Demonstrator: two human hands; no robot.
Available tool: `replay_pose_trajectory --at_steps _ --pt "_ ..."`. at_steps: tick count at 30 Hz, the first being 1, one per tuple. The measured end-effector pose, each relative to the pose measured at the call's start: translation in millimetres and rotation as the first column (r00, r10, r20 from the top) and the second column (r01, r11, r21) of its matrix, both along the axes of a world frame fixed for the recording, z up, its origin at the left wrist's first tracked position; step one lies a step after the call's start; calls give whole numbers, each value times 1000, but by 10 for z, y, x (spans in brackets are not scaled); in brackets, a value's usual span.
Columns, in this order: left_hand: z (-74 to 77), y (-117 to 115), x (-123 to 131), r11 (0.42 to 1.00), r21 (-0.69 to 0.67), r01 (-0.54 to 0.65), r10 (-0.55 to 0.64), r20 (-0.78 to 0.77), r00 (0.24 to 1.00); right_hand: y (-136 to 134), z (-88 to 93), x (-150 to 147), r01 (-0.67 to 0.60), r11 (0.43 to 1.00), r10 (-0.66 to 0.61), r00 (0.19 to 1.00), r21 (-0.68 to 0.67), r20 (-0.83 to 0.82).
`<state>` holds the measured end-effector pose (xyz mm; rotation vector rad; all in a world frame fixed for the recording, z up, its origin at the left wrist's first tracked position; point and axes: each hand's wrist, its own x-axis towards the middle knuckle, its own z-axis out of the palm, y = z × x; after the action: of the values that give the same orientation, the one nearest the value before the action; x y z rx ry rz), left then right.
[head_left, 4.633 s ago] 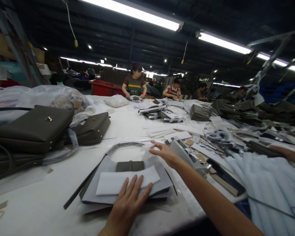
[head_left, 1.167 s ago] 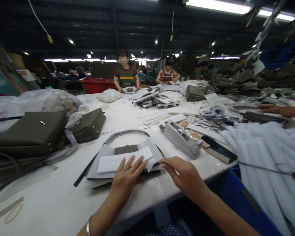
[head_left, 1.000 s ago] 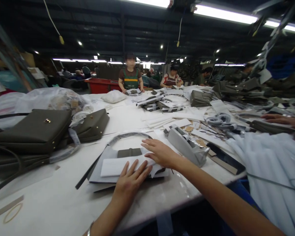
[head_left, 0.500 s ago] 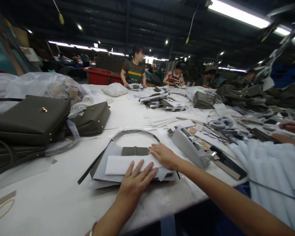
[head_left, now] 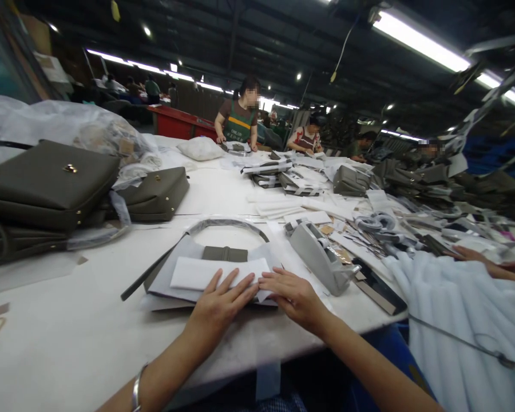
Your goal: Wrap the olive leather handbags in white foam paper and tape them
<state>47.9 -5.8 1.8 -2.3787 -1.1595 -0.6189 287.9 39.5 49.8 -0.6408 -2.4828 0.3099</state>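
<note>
An olive handbag [head_left: 225,253] lies flat in front of me, mostly covered by pale wrapping paper [head_left: 168,276]. Its handle [head_left: 223,223] arches away from me and has clear film around it. Across the paper is a folded white foam sheet [head_left: 197,273]. My left hand [head_left: 223,303] rests on the foam's near edge with its fingers spread out. Beside it, my right hand [head_left: 298,297] is open, its outstretched fingertips touching the wrapping at the right end of the foam. A dark strap [head_left: 148,274] sticks out at the bag's left.
A grey tape dispenser [head_left: 320,257] stands right of the bag. Olive bags [head_left: 47,183] are stacked at left. White foam rolls [head_left: 459,320] stand at the right edge, near another person's hands [head_left: 484,263]. A co-worker in an apron [head_left: 239,123] stands across the table.
My right hand has moved from the bag's upper right down towards me, to the foam's right end. My left hand stays on the foam. The view has shifted slightly.
</note>
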Motion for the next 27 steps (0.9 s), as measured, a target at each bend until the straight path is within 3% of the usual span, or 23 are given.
replay_pose_trajectory --at_steps 5,12,16,18,21,24,27 --pt "-9 -2 13 999 -33 -43 43 -2 999 -196 -11 -22 54 988 -47 998 147 -51" --pt "-24 -17 11 994 -88 -60 59 -15 998 -536 -53 -49 51 966 -49 999 254 -17" --pt "-20 -19 11 994 -93 -51 50 -10 999 -644 95 -17 -30 996 28 999 88 23" --pt "-13 -16 16 995 -84 -47 46 -19 999 -530 240 -45 -22 1000 22 1000 -8 -10" --pt "-2 -5 21 998 -37 -50 49 -34 998 -89 397 -223 131 990 -132 991 -41 -9" --pt "-4 19 15 999 13 -46 47 -64 997 442 373 -498 169 986 -157 947 -16 281" --pt "-29 47 6 997 63 -34 39 -80 996 739 233 -689 146 989 -121 847 -8 518"
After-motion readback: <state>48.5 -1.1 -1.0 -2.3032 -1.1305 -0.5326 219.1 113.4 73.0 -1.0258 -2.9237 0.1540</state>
